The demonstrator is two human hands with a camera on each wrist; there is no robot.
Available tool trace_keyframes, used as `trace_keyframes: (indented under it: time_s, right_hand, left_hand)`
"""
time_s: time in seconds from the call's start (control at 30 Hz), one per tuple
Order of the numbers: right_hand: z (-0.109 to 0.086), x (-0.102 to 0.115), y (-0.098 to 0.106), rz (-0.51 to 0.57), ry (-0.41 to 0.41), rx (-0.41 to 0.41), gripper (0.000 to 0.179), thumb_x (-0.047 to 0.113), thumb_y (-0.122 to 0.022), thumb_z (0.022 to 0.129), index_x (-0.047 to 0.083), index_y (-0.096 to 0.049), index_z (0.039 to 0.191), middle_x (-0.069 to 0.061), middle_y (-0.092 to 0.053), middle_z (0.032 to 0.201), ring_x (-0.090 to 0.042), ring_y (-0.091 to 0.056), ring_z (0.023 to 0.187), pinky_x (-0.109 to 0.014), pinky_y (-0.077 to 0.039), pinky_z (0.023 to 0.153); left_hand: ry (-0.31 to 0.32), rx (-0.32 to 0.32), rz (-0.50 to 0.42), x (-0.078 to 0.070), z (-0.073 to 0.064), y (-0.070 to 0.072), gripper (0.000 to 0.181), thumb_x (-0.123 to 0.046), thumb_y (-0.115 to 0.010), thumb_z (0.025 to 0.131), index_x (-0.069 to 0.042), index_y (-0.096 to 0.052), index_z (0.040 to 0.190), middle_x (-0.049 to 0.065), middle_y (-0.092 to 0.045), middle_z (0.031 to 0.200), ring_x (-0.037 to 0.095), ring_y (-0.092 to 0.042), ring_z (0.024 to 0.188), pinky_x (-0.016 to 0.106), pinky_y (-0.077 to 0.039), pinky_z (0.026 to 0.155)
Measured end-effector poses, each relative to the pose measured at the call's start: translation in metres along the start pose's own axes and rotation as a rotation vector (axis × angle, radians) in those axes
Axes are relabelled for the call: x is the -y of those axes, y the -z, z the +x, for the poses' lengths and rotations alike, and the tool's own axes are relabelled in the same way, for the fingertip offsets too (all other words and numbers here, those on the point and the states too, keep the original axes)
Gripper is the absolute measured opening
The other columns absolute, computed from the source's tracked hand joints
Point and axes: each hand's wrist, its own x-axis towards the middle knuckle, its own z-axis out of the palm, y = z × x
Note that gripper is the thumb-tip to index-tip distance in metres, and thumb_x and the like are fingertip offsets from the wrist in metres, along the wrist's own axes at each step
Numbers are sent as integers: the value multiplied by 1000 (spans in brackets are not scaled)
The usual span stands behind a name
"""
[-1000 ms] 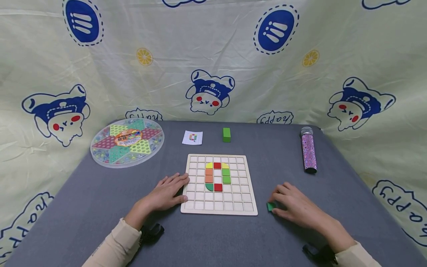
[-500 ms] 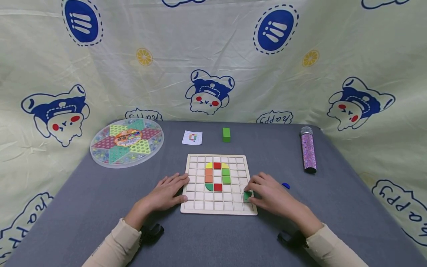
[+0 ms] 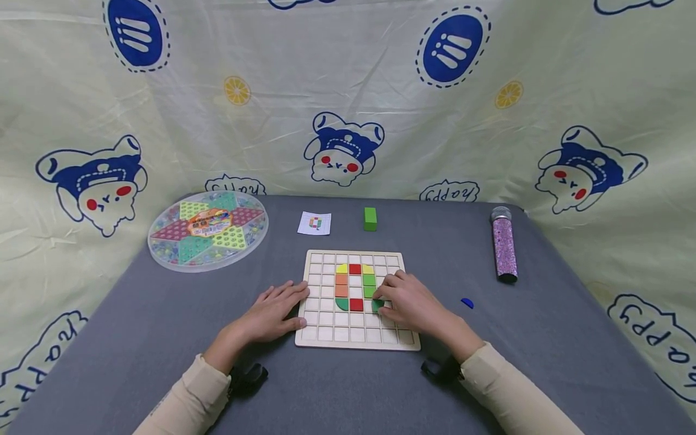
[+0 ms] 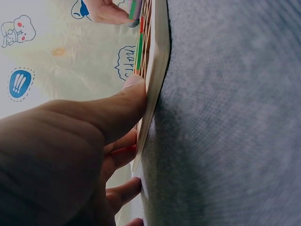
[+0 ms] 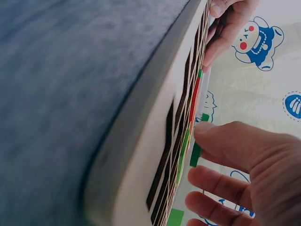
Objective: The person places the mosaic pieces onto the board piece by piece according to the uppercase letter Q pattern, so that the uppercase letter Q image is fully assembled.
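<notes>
A square wooden grid board lies on the table. Coloured pieces form a ring on it: yellow corners, red squares, orange squares, light green squares and a dark green rounded corner. My right hand pinches another dark green piece between thumb and fingers. It holds that piece over the cell right of the lower red square; contact with the board cannot be told. My left hand rests at the board's left edge, its fingers spread and its thumb touching the rim.
A blue half-round piece lies right of the board. Behind it are a patterned card and a green block. A round Chinese checkers set sits back left, a glittery pink microphone at right.
My right hand has carried the dark green piece leftward from the table onto the board area, uncovering the blue piece. My left hand has stayed at the board's edge.
</notes>
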Motion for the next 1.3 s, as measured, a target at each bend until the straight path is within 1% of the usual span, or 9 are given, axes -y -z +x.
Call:
trace_keyframes:
  time_s: [0.2, 0.5, 0.97, 1.17, 1.3]
  right_hand:
    - [9, 2, -4, 6, 4, -7, 14, 23, -74, 79, 19, -73, 92, 3, -62, 89, -15, -50, 81, -30, -41, 71]
    - [13, 5, -9, 8, -4, 35, 14, 23, -72, 79, 18, -74, 92, 2, -63, 88, -14, -48, 78, -28, -39, 68]
    - [14, 5, -9, 30, -23, 45, 16, 21, -72, 79, 18, -74, 95, 1, -62, 88, -14, -48, 75, -27, -39, 66]
    - [14, 5, -9, 24, -23, 33, 16, 20, -71, 78, 18, -74, 94, 2, -62, 88, -14, -48, 75, -27, -39, 66]
    - [12, 4, -8, 39, -19, 26, 16, 21, -72, 78, 18, -74, 94, 1, -62, 88, -14, -48, 75, -27, -38, 66]
  left_hand:
    - [-9, -1, -5, 1, 0, -1, 63, -33, -56, 95, -9, -32, 148, 8, -28, 156, 35, -18, 146, 61, -12, 114]
    - [-4, 5, -9, 0, 0, 0, 63, -33, -55, 95, -9, -32, 148, 8, -28, 156, 35, -18, 146, 61, -11, 114]
    - [-13, -8, -5, 1, 0, -1, 63, -33, -56, 94, -9, -33, 147, 8, -29, 155, 35, -19, 146, 61, -12, 114]
    - [-15, -9, -14, 1, 0, -1, 62, -33, -56, 95, -9, -32, 148, 9, -28, 156, 35, -18, 146, 61, -12, 114]
    - [-11, -9, -8, 1, 0, -1, 63, -34, -56, 94, -9, -32, 148, 8, -28, 156, 35, -19, 146, 61, -12, 114]
